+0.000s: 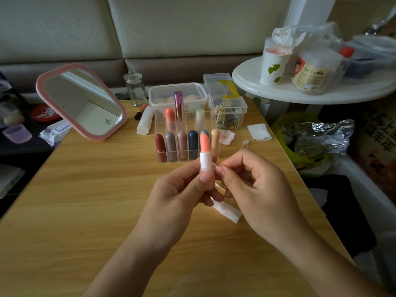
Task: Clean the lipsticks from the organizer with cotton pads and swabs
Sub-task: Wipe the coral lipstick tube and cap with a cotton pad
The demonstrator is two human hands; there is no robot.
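Observation:
My left hand (184,189) holds an uncapped coral lipstick (204,146) upright by its white tube, in front of the clear organizer (158,125). My right hand (252,185) pinches a cotton swab (220,186) against the tube's base. A folded cotton pad (228,212) pokes out under my left fingers; whether they hold it or it lies on the table I cannot tell. Several capped lipsticks stand in the organizer, among them a purple metallic one (178,106). A used pad (227,137), a clean pad (258,131) and loose swabs (245,144) lie right of the organizer.
A pink-framed mirror (82,101) leans at the left of the wooden table (85,211). Behind the organizer stand a glass bottle (135,90), a lidded plastic box (177,93) and a clear box of clips (228,108). A round white side table (300,93) carries a paper cup (274,67).

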